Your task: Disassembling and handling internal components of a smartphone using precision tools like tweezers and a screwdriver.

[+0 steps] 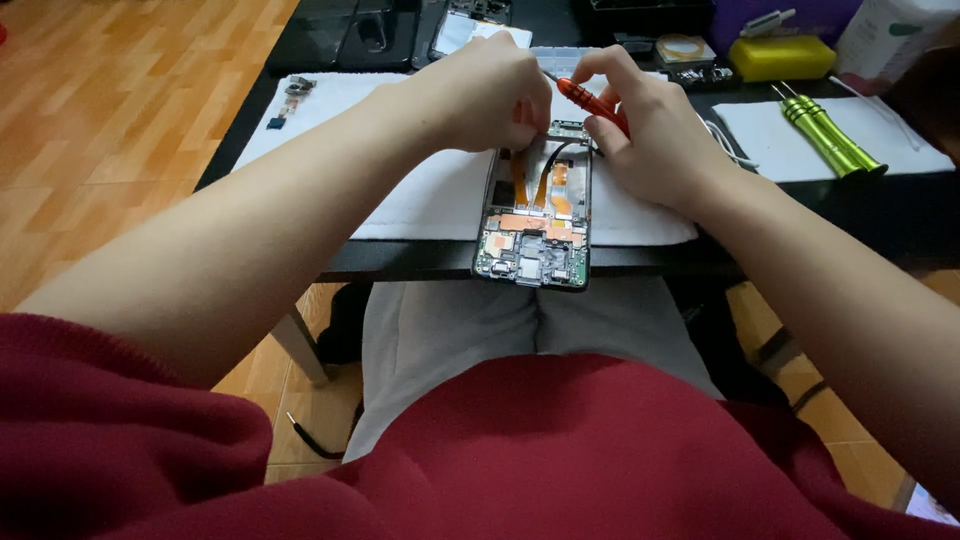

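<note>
I see my right hand [655, 130] clenched around a red-handled screwdriver [592, 104], its tip pointing toward the far end of the opened phone [535, 205]; my left hand [490, 90] is curled at that same far end, fingers pressed together, but whether it pinches some small part there I cannot tell. The phone lies on a white cloth [430, 195] at the near edge of the dark surface [880, 215], its near end just past the edge, above my lap; its back cover is off, and I can see the circuit board, orange flex strips and a black cable exposed, so I judge the opening-up is well along, while the board looks seated and the inner work seems unfinished. Two green screwdrivers [830, 135] rest on a second white cloth to my right; a yellow case [780, 57] sits beyond them; a small detached part [298, 88] lies at far left.
</note>
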